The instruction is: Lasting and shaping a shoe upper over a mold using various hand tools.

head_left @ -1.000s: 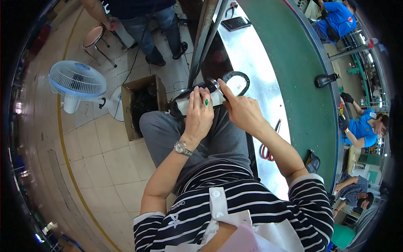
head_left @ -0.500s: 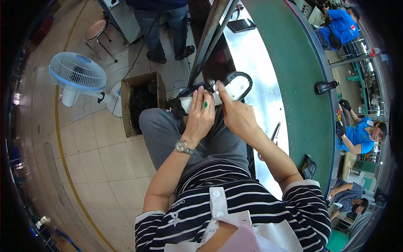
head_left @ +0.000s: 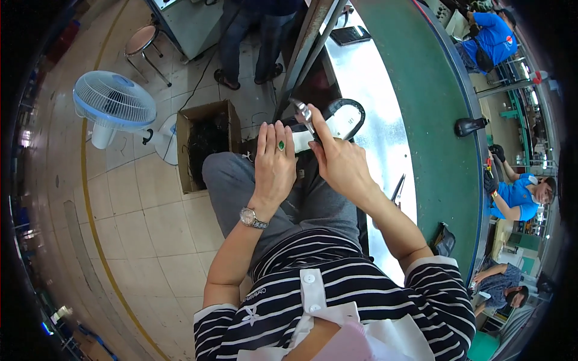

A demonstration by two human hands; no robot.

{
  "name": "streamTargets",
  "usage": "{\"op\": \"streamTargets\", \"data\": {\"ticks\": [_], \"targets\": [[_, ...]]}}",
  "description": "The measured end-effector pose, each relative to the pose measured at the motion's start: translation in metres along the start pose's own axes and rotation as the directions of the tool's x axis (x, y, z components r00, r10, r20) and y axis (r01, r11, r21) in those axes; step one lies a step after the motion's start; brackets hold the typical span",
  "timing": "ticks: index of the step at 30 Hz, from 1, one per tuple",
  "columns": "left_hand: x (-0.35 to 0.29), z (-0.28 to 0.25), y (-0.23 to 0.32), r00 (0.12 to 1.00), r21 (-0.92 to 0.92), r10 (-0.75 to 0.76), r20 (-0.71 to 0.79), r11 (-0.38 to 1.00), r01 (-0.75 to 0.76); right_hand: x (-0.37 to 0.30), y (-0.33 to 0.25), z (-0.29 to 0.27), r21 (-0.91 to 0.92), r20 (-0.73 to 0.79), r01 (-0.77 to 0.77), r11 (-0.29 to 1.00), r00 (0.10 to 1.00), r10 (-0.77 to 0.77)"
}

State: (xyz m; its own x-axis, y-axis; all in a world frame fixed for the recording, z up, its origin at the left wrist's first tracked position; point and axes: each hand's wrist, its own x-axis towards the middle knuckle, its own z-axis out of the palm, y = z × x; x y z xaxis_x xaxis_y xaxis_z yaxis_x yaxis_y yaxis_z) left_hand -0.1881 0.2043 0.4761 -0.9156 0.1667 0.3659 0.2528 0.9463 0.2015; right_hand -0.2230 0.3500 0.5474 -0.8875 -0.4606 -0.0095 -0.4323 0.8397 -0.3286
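Across my lap lies a black shoe upper with a white sole board [head_left: 345, 123], its rounded end resting over the bench edge at the right. My left hand [head_left: 274, 157], with a green-stoned ring and a wristwatch, lies over the shoe's left part with fingers stretched out; its thumb is hidden. In the closed fingers of my right hand [head_left: 344, 162] is a hammer [head_left: 302, 113], its shiny metal head raised above the middle of the shoe. Most of the handle is covered by the hand.
A cardboard box [head_left: 232, 129] with black scraps stands left of my knee, by a fan [head_left: 114, 107]. On the metal bench [head_left: 385, 132] are a phone [head_left: 350, 35] and scissors [head_left: 398, 188]. Beyond runs a green belt [head_left: 433, 120]. A post [head_left: 307, 48] rises ahead. Other people work nearby.
The hammer has come up off the shoe and its head now shows. My left hand has shifted slightly left and nearer me. The standing person ahead appears farther right.
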Motion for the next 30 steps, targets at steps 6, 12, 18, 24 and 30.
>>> {"op": "streamTargets", "data": {"ticks": [6, 12, 18, 24, 30], "targets": [[-0.006, -0.005, -0.006, 0.991, -0.331, -0.131, -0.013, 0.936, 0.120, 0.005, 0.007, 0.010, -0.030, 0.064, 0.037, 0.999, 0.997, -0.035], [-0.005, -0.016, -0.018, 0.947, -0.532, -0.295, 0.128, 0.785, 0.316, 0.003, -0.004, 0.018, 0.018, 0.019, 0.018, 1.000, 1.000, -0.018], [-0.008, -0.015, -0.021, 0.938, -0.580, -0.330, 0.106, 0.746, 0.328, 0.005, -0.019, 0.002, 0.108, -0.008, 0.060, 0.992, 0.998, -0.060], [-0.006, -0.017, -0.026, 0.946, -0.583, -0.299, 0.130, 0.749, 0.316, 0.020, 0.003, -0.003, -0.037, 0.138, 0.064, 0.997, 0.989, -0.059], [-0.019, -0.007, -0.040, 0.995, -0.490, -0.099, 0.017, 0.867, 0.094, 0.046, 0.043, -0.023, -0.154, -0.004, -0.049, 0.987, 0.999, 0.049]]}}
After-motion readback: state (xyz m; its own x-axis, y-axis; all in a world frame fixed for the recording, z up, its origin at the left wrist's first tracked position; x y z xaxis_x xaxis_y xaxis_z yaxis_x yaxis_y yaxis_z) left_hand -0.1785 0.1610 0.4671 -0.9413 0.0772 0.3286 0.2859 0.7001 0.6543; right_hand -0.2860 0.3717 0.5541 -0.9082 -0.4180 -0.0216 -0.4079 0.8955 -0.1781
